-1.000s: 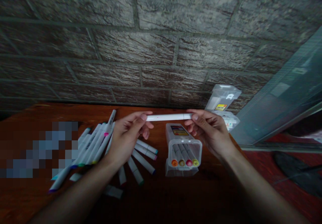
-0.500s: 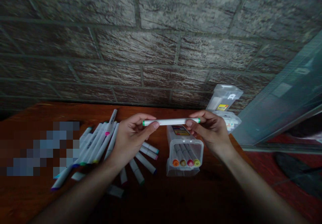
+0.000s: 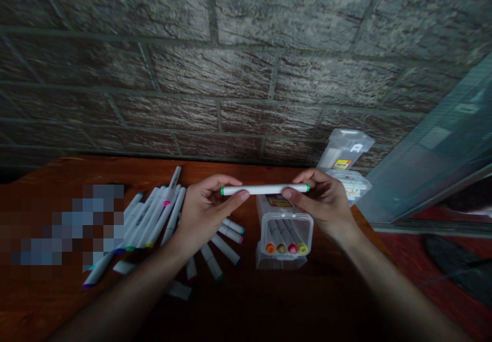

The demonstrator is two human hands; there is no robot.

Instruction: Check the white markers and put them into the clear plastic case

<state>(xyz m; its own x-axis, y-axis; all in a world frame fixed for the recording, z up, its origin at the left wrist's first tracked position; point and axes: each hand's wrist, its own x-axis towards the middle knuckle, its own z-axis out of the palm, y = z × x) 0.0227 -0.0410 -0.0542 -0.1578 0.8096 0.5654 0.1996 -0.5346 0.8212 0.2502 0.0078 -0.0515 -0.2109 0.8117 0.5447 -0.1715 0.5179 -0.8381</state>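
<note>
A white marker with green ends is held level in the air between both hands. My left hand pinches its left end between thumb and fingers. At the other end, my right hand grips it the same way. Below and behind the marker lies a clear plastic case, its near end showing several markers with orange, brown, red and yellow ends. Many loose white markers are spread on the table to the left, some partly hidden by my left hand and forearm.
Another clear case stands open at the back right, with markers in its lower part. The wooden table meets a stone-block wall. A glass panel rises on the right. A blurred patch covers the table's left side.
The whole view has shifted slightly, so everything sits a little further right. Both hands keep hold of the marker; the right thumb has slid slightly along it.
</note>
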